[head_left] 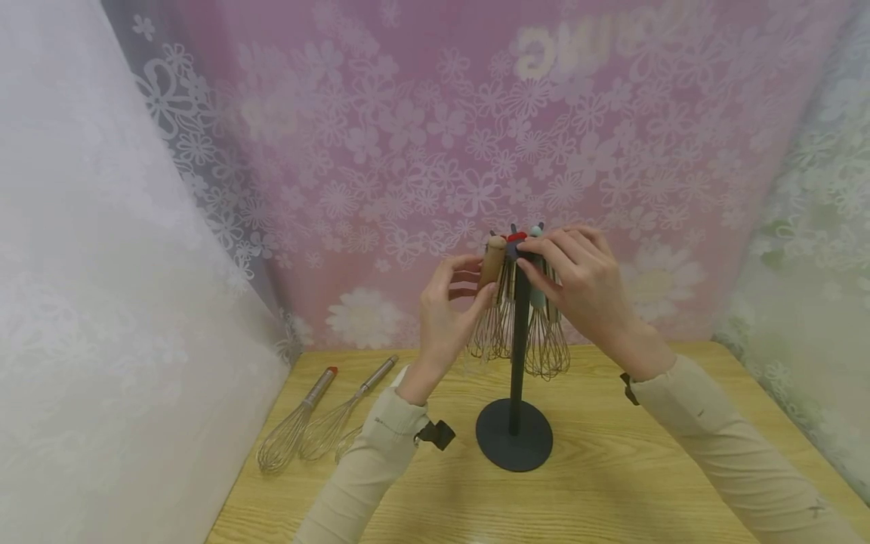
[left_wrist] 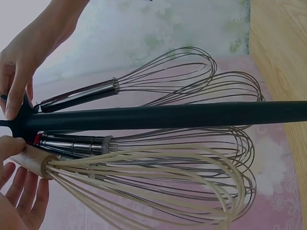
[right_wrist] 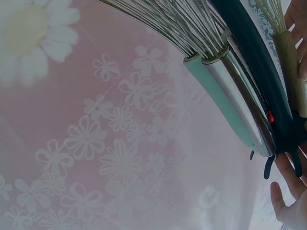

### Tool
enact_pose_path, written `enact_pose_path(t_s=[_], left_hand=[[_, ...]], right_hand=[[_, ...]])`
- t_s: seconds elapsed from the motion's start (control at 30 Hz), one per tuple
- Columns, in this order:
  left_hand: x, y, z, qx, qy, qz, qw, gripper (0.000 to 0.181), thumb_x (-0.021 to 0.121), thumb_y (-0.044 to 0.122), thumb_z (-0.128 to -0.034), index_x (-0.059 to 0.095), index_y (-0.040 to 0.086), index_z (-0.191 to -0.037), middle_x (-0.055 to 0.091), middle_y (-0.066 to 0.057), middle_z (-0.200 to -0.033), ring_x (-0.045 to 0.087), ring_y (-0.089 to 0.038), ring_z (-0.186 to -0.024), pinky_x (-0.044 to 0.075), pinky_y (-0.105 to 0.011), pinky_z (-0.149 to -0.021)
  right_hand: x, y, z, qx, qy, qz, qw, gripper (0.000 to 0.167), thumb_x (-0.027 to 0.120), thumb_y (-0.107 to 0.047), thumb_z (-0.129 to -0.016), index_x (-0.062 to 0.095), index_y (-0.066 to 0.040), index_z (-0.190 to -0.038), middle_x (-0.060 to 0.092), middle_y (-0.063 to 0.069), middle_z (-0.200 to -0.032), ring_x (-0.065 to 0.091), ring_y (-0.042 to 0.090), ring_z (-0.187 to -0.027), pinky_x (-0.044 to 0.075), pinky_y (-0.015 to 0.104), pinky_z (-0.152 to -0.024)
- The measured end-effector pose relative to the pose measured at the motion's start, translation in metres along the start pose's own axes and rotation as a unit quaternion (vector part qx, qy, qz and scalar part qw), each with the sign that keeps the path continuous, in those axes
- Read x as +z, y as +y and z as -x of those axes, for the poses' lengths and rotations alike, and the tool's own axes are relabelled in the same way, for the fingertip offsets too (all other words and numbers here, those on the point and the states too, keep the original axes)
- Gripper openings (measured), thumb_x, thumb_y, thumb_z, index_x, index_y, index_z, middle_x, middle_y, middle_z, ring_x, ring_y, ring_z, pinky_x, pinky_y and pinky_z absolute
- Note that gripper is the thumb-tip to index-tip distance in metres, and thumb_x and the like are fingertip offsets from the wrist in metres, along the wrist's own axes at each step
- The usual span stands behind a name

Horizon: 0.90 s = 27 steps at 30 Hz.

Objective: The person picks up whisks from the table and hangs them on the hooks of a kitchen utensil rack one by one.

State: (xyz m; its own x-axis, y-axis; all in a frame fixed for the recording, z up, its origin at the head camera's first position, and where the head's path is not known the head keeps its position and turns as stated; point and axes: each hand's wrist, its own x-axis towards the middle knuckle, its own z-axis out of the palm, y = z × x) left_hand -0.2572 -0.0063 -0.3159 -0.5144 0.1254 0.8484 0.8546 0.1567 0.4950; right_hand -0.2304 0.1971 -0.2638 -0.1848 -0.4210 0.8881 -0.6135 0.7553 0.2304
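My left hand [head_left: 448,306] holds a whisk by its wooden handle [head_left: 492,263], thumb on one side and fingers on the other, close beside the top of a black stand [head_left: 519,340]. The whisk's pale wires [left_wrist: 211,163] show in the left wrist view. At the stand's hooked top, my right hand [head_left: 584,276] pinches the hub between thumb and fingers. Several whisks hang there: one with a mint-green handle [right_wrist: 218,103], one with a shiny metal handle [right_wrist: 240,91], and one with a ringed silver handle [left_wrist: 74,143]. Whether the wooden handle's end is on a hook is hidden.
On the wooden table [head_left: 598,468], at the left, lie a red-tipped metal whisk [head_left: 299,423] and another metal whisk [head_left: 347,408]. Part of a further whisk [head_left: 345,444] shows by the left sleeve. Flower-patterned cloth [head_left: 435,136] hangs behind and at both sides.
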Motion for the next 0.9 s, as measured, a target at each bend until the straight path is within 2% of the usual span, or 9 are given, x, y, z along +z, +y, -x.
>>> enact_pose_path(t_s=[0.2,0.33,0.63,0.9], left_hand=[[-0.005,-0.003,0.002,-0.014,0.008,0.011,0.9998,0.035,0.072,0.012,-0.0957,0.061,0.0,-0.126,0.066,-0.015,-0.116,0.067,-0.029,-0.103,0.061,-0.034,-0.083],[-0.011,-0.011,0.004,-0.029,0.027,0.008,0.9992,0.029,0.068,0.01,-0.0982,0.063,0.001,-0.125,0.067,-0.015,-0.114,0.067,-0.029,-0.103,0.061,-0.035,-0.083],[-0.029,-0.043,0.019,-0.074,0.076,-0.02,0.9941,0.023,0.066,0.002,-0.0972,0.065,-0.005,-0.12,0.07,-0.022,-0.112,0.069,-0.037,-0.099,0.062,-0.046,-0.08],[-0.045,-0.077,0.039,-0.139,0.075,-0.053,0.986,0.019,0.064,0.008,-0.0995,0.069,0.003,-0.117,0.072,-0.018,-0.111,0.07,-0.034,-0.096,0.061,-0.049,-0.08]], right_hand=[[-0.001,-0.001,-0.002,0.001,-0.004,0.003,1.0,0.022,0.074,-0.017,-0.093,0.071,0.0,-0.107,0.07,0.019,-0.094,0.065,0.038,-0.086,0.048,0.054,-0.092],[0.0,-0.002,-0.003,0.003,-0.002,0.007,1.0,0.021,0.073,-0.018,-0.094,0.071,0.0,-0.105,0.069,0.018,-0.092,0.064,0.037,-0.084,0.048,0.054,-0.091],[0.0,-0.003,-0.003,0.003,-0.001,0.015,0.9999,0.02,0.073,-0.018,-0.094,0.071,0.0,-0.104,0.068,0.017,-0.091,0.064,0.037,-0.085,0.048,0.054,-0.091],[0.002,-0.005,-0.005,0.003,0.008,0.018,0.9998,0.02,0.072,-0.016,-0.094,0.071,0.001,-0.103,0.069,0.018,-0.09,0.064,0.036,-0.084,0.048,0.051,-0.089]])
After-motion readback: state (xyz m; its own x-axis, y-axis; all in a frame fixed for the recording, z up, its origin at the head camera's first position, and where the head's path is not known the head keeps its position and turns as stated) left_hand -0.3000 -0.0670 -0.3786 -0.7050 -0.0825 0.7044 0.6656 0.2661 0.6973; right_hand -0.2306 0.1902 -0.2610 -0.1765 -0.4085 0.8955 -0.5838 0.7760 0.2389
